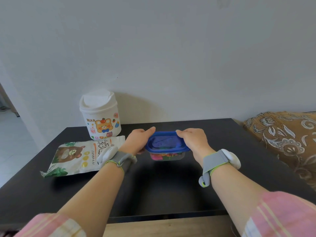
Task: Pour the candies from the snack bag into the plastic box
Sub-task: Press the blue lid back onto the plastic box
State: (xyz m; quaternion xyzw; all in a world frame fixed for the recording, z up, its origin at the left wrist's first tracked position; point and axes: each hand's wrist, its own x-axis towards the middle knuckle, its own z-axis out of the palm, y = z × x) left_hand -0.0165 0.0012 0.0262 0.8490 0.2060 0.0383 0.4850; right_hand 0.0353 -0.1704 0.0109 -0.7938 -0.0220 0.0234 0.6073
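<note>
Left hand (138,142) clamped on left edge of blue lid (164,142), right hand (193,141) on right edge. Lid covers plastic box (166,157), mid worktop (171,185). Coloured candies (159,156) inside. Snack bag (80,156) flat, left of box.

Risks:
- uneven press leaves corner unsealed
- box tips, candies spill
- left forearm nudges bag

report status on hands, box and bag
Left hand and right hand both grip blue lid on plastic box. Colourful candies inside. Snack bag flat to its left. White bin behind, out of the way.
</note>
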